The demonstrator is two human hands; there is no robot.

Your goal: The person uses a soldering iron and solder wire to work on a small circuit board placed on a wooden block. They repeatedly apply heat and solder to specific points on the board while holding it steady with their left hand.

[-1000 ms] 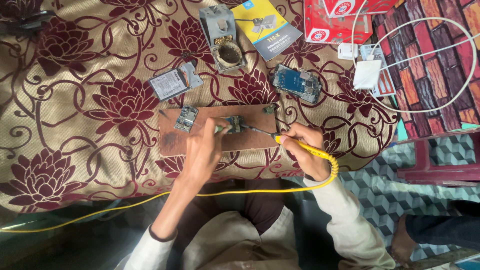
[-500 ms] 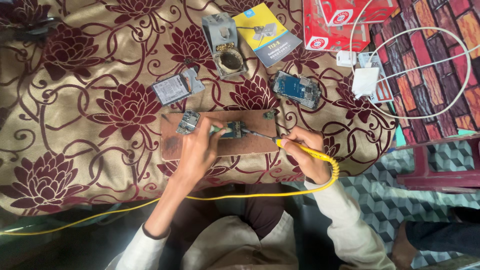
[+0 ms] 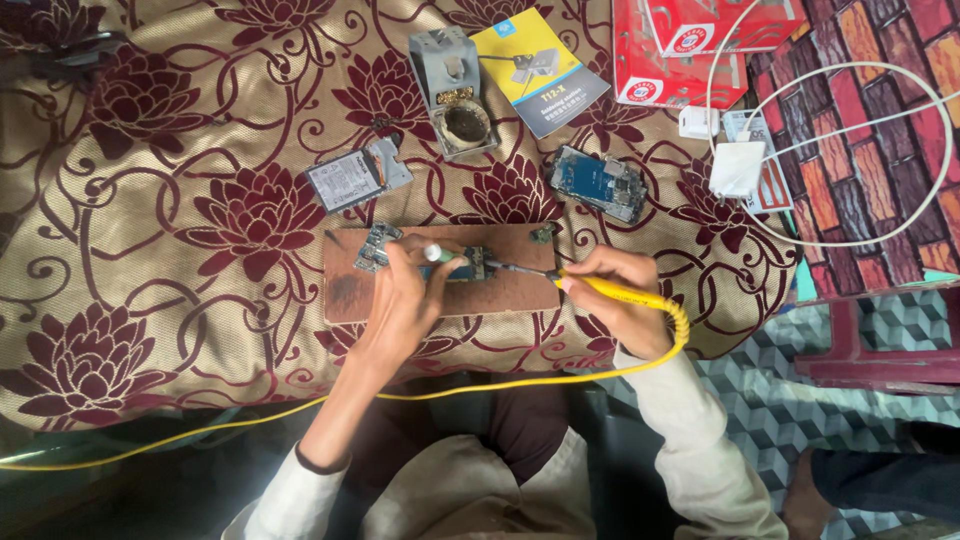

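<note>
While the yellow-handled soldering iron (image 3: 610, 291) is pinched in the right hand (image 3: 625, 310), its tip is held on the small circuit board (image 3: 470, 265), which lies under the left hand's (image 3: 400, 305) closed grip; soldering judged underway, unfinished.

just past the left hand (image 3: 400, 300) fingertips a small circuit board (image 3: 470, 264) and the soldering iron (image 3: 600, 288) tip crowd the wooden board (image 3: 440, 285). bare wood lies left of those fingers, below a loose part (image 3: 375, 247). beyond the right hand (image 3: 620, 305) knuckles, open cloth (image 3: 150, 250) runs to an opened phone (image 3: 600, 185).
</note>
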